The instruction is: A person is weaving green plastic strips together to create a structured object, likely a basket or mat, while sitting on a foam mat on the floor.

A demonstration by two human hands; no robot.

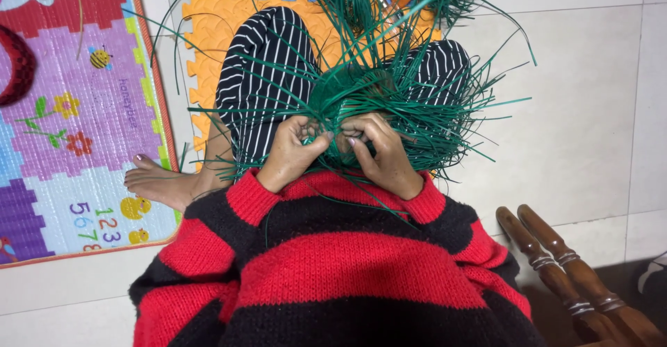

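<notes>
Left hand (288, 154) and right hand (384, 154) side by side, fingers pinched closed on green strips (417, 121), woven green bundle (347, 90) just above both hands over striped trousers (260, 76), orange foam mat (208, 34) beneath

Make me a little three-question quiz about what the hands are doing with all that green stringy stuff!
1. True or false: both hands pinch the green strips close together, right in front of the red and black sweater.
2. What lies under the striped trouser legs? A) an orange foam mat B) a blue blanket C) bare grass
3. Fill in: at the lower right stand turned legs of brown ____.

Key
1. True. The left hand and right hand meet on the woven green strips, above the sweater.
2. A. The orange foam mat lies under the trouser legs.
3. Wood. The turned legs are wooden.
</notes>
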